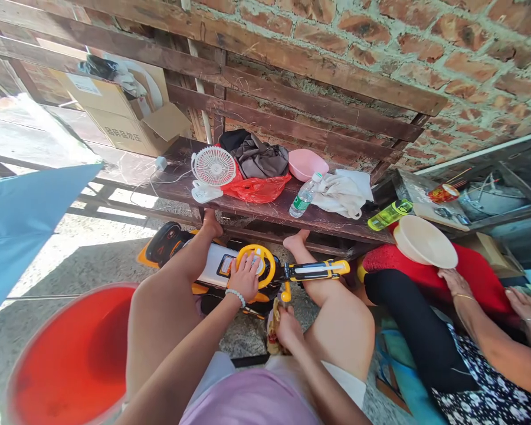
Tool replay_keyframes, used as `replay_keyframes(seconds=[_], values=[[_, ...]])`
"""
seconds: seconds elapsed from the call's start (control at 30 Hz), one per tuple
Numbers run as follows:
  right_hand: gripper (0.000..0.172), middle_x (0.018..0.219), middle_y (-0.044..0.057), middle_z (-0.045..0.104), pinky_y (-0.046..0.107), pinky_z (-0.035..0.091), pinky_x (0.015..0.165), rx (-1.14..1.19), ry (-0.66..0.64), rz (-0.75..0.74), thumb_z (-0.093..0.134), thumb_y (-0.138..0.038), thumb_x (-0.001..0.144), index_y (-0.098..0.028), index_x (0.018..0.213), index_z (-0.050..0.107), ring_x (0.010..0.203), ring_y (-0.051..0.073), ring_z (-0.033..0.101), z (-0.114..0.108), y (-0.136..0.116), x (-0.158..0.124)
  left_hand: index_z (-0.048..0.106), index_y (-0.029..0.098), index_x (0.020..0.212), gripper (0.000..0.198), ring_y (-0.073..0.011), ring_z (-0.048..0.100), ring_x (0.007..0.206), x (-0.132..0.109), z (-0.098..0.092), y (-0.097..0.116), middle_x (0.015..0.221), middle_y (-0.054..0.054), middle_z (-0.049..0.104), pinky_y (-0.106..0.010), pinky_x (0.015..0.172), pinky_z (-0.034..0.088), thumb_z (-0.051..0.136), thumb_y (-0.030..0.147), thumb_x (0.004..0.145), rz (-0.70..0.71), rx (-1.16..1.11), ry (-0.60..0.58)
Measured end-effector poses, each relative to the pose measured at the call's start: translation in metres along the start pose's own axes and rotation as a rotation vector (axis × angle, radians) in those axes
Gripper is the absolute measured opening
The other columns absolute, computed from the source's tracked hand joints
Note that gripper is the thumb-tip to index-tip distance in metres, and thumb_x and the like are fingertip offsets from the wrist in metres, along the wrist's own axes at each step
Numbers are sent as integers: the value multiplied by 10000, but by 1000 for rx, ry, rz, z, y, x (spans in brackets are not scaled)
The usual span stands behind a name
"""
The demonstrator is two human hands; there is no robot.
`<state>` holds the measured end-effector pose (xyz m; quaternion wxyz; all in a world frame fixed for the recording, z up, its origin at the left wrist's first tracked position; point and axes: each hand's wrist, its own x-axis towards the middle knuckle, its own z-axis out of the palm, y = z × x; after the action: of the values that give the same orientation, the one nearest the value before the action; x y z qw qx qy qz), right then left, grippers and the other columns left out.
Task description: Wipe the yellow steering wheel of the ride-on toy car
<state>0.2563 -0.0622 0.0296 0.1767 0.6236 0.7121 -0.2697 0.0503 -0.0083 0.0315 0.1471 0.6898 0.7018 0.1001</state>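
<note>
Between my knees stands a ride-on toy vehicle [212, 264] in grey, black and yellow. My left hand [245, 281], a beaded bracelet at its wrist, lies with fingers spread over the hub of the yellow steering wheel [272, 268]. To the right of the wheel juts a black and yellow toy arm [318, 270], with a small yellow lever [285, 291] below it. My right hand [289, 326] is just under that lever, its fingers closed on a crumpled brown-gold piece with reddish patches [273, 327]. What that piece is I cannot make out.
On the dark wooden bench [256, 213] are a white fan [214, 166], a red bag [261, 188], a pink basin [307, 164] and a water bottle [305, 196]. At left stands a red tub [71, 360]. A person at right touches a cream bowl [425, 242].
</note>
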Motion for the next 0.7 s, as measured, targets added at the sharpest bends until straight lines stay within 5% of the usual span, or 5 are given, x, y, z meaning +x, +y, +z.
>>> replay_keyframes(seconds=[0.13,0.27,0.47,0.7], values=[[573,1489,163,569,379,557,961,-205,168,-286,619,-121,941,-261,1494,567,1219,295,649,5,-33,19,445,210,1663,683,-350,271,1639,1,1,-1,1776,-112,304,-645,1319,143,460,264,982,6,-22,-15],[502,1385,169,623,398,552,981,-293,313,-281,451,-133,1039,-255,1515,553,1211,280,613,7,-51,45,431,216,1670,694,-350,251,1646,0,1,2,1780,-110,295,-639,1320,128,472,280,981,-22,-13,-17],[463,1441,189,602,395,573,930,-316,221,-222,445,-122,1039,-223,1461,604,1176,285,639,18,-49,50,445,220,1660,687,-343,239,1653,-1,-4,-2,1787,-106,275,-638,1319,151,484,275,976,-4,-16,-55],[581,1467,178,639,461,534,1077,-151,206,-286,408,-73,1037,-230,1586,515,1292,302,620,-2,-78,74,459,232,1650,664,-264,326,1628,0,-9,-36,1772,-87,316,-517,1288,295,417,202,989,87,-2,-69]])
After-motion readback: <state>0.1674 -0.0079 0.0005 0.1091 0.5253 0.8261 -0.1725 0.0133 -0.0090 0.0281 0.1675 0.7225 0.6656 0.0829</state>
